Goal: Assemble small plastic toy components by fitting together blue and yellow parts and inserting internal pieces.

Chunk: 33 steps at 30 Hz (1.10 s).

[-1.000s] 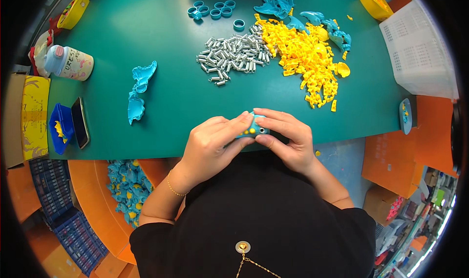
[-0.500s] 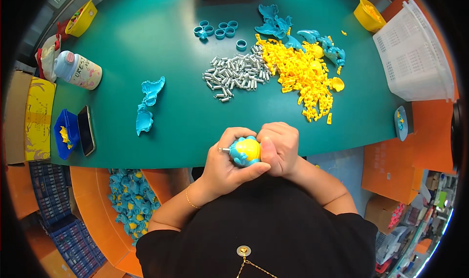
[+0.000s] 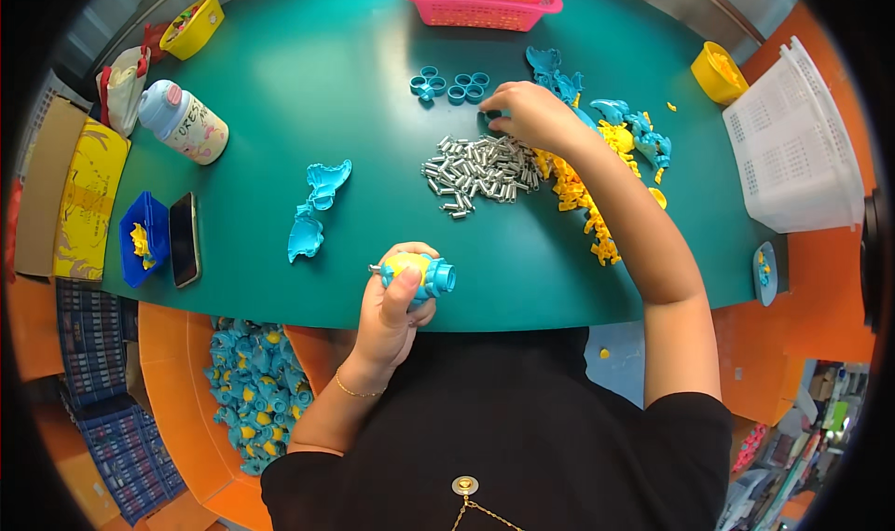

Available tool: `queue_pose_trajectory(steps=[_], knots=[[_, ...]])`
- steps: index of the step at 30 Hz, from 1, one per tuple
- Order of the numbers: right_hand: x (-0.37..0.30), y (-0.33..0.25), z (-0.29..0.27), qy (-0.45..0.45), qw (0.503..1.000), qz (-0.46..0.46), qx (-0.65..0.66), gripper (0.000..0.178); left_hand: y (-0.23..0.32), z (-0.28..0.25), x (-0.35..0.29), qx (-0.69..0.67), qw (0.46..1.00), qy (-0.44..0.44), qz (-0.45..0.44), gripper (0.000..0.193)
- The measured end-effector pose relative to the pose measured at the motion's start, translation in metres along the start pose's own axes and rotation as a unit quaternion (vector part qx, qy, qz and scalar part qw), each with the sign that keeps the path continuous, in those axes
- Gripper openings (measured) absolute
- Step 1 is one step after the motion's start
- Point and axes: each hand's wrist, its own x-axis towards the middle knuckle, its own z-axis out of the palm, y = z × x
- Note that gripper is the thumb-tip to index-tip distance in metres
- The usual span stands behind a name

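Observation:
In my left hand (image 3: 387,321), near the table's front edge, is a teal and yellow plastic toy body (image 3: 431,275). A round teal neck faces right, and a small metal pin sticks out at its left end. My right hand (image 3: 536,116) is stretched out to the far middle of the table. Its thumb and fingers close round a teal plastic ring (image 3: 490,114), mostly hidden by them. Other teal rings (image 3: 456,94) lie just left of that hand. Below it is a pile of silver metal cylinders (image 3: 475,172). Under the right forearm spreads a heap of yellow plastic pieces (image 3: 571,191).
Two teal shells (image 3: 305,233) lie left of centre. A bottle (image 3: 191,125), phone (image 3: 186,240) and blue tray (image 3: 154,261) stand farther left. Pink baskets (image 3: 485,13) are at the back, a white basket (image 3: 792,144) at right. An orange bin (image 3: 177,372) holds assembled toys below left.
My right hand has left the toy and reached forward to the single ring. My left hand still holds the toy, now turned with its neck to the right. The whole view has shifted slightly.

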Motion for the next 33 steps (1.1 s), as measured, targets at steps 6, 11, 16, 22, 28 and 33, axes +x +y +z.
queue_pose_trajectory(steps=[6,11,16,22,28,33], knots=[[-0.045,-0.081,-0.026,0.064,0.912,0.013,0.406,0.035,-0.001,-0.008,-0.001,-0.054,0.998,-0.02,-0.011,0.052],[-0.109,-0.147,-0.02,0.084,0.837,-0.012,0.54,0.039,0.001,0.007,0.01,-0.128,0.991,-0.018,-0.035,0.037],[-0.124,-0.155,-0.014,0.172,0.87,-0.058,0.458,0.039,-0.004,0.02,0.005,-0.121,0.992,0.01,-0.023,0.032],[-0.132,-0.164,-0.009,0.2,0.878,-0.069,0.43,0.035,-0.013,0.026,-0.003,-0.015,0.999,0.04,0.021,0.04],[-0.146,-0.179,0.0,0.171,0.857,-0.041,0.485,0.032,-0.01,0.007,-0.021,0.172,0.973,0.027,0.149,0.043],[-0.154,-0.156,0.003,0.086,0.926,0.002,0.367,0.022,0.081,-0.049,-0.055,0.525,0.849,-0.056,0.008,0.042]])
